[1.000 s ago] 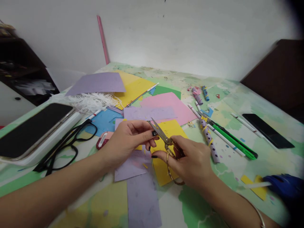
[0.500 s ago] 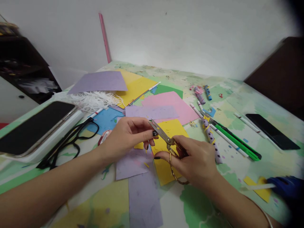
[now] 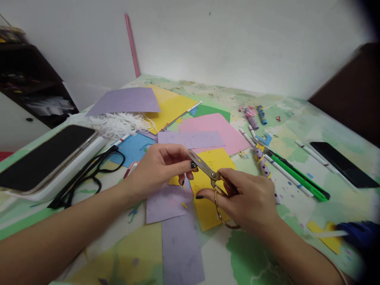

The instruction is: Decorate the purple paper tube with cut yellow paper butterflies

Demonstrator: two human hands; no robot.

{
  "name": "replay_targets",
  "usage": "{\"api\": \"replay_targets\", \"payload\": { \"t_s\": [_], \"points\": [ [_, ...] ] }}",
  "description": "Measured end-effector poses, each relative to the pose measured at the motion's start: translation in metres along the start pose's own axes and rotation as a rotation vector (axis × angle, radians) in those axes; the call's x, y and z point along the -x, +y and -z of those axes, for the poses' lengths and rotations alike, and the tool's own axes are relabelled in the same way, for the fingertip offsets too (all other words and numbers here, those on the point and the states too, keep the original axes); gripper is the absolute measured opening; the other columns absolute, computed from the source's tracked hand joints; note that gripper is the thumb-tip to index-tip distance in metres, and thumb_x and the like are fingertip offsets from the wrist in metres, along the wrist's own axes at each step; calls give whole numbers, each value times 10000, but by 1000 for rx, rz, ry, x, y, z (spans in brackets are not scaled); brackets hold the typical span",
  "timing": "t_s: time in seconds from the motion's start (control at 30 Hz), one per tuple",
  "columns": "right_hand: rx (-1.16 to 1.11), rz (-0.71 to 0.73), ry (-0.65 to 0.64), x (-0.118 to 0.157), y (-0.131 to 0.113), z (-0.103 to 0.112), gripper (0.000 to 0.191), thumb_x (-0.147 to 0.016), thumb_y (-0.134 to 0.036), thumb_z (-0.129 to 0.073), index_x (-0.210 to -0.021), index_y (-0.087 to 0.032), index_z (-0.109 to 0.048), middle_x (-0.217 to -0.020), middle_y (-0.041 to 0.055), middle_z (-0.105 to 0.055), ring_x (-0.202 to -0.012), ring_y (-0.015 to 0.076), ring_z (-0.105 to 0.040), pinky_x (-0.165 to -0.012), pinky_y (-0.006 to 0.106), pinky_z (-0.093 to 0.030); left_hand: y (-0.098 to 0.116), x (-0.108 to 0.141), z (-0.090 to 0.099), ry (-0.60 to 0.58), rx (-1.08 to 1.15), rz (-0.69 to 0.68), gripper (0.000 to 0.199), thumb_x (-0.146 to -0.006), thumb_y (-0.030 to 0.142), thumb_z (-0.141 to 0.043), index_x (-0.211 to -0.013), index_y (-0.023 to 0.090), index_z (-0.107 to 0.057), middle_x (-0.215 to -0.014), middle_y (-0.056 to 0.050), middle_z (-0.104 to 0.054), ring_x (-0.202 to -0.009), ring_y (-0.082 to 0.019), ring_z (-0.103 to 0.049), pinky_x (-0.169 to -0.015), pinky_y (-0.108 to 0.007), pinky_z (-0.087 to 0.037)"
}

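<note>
My right hand grips a pair of scissors with gold handles, blades pointing up and left and almost closed. Their tips reach the fingers of my left hand, which pinches a tiny piece of yellow paper, mostly hidden by the thumb. Under the scissors lies a yellow sheet sprinkled with small cuttings. Below my left hand, a purple sheet carries a yellow scrap and thin yellow slivers. Just beyond my right hand is a dotted purple paper roll with yellow trim, partly covered.
Left: a phone on a white box, black glasses, white yarn. Behind: pink paper and other coloured sheets. Right: a green cutter knife, white sticks, another phone, a blue tool, small decorated rolls.
The view has shifted slightly. Both hands stay in nearly the same place, and the scissor blades look closer together than before.
</note>
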State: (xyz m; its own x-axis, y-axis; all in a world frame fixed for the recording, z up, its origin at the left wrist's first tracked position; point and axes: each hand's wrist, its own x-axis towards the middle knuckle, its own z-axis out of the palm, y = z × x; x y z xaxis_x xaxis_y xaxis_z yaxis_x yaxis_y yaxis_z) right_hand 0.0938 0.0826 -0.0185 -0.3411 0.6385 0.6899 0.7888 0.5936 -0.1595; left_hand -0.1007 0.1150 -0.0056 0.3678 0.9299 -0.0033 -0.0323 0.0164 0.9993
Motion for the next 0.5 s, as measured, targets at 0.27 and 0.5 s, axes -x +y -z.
{"api": "replay_targets", "payload": {
  "t_s": [0.27,0.5],
  "points": [
    [19,-12,-29,0,1,0,515,-757,-634,-579,-554,-161,-560,-387,-72,-391,-336,41,-322,-382,209,-235,0,0,1,1,-1,-9,48,-763,151,-658,-732,168,-689,-584,21,-638,-493,-80,-572,-480,-169,-461],
    [35,-3,-54,-2,2,3,531,-776,-637,-554,-515,-176,-511,-381,-69,-376,-339,47,-302,-382,219,-222,-3,-1,4,19,-20,9,23,-748,182,-678,-736,166,-689,-583,6,-650,-503,-96,-583,-479,-181,-463]
  ]
}}
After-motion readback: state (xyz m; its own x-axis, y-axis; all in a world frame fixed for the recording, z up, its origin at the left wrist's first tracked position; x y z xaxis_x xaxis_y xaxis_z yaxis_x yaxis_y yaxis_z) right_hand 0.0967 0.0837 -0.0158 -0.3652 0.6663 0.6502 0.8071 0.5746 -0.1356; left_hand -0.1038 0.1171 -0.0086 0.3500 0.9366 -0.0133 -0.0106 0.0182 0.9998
